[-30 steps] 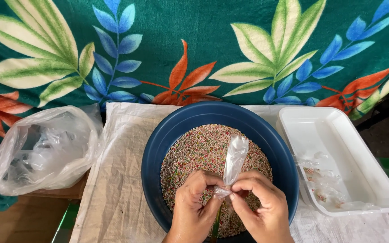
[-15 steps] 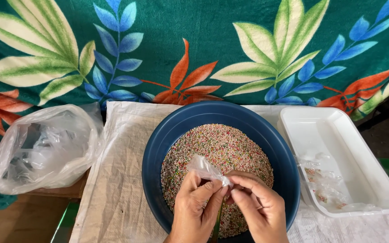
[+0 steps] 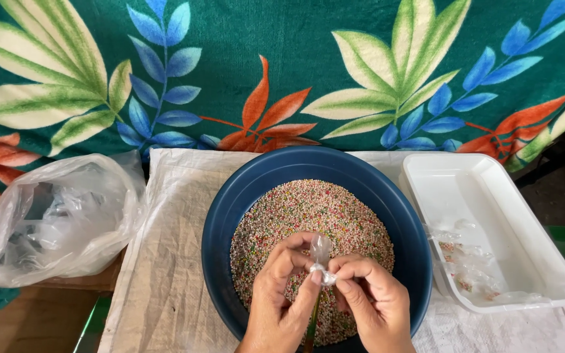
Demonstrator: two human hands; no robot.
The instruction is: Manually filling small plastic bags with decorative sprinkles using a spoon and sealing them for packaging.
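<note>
Our left hand (image 3: 281,297) and right hand (image 3: 373,302) meet over the blue bowl (image 3: 230,209) of beads (image 3: 308,209) — fingers pinched tight on a small clear bag (image 3: 320,256).

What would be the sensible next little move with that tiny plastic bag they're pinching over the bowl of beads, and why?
Probably rubbing the small clear bag's mouth apart. Both the left hand and right hand pinch it over the blue bowl of coloured beads, and it looks flat and empty, while bags in the white tray seem to hold beads.
</note>
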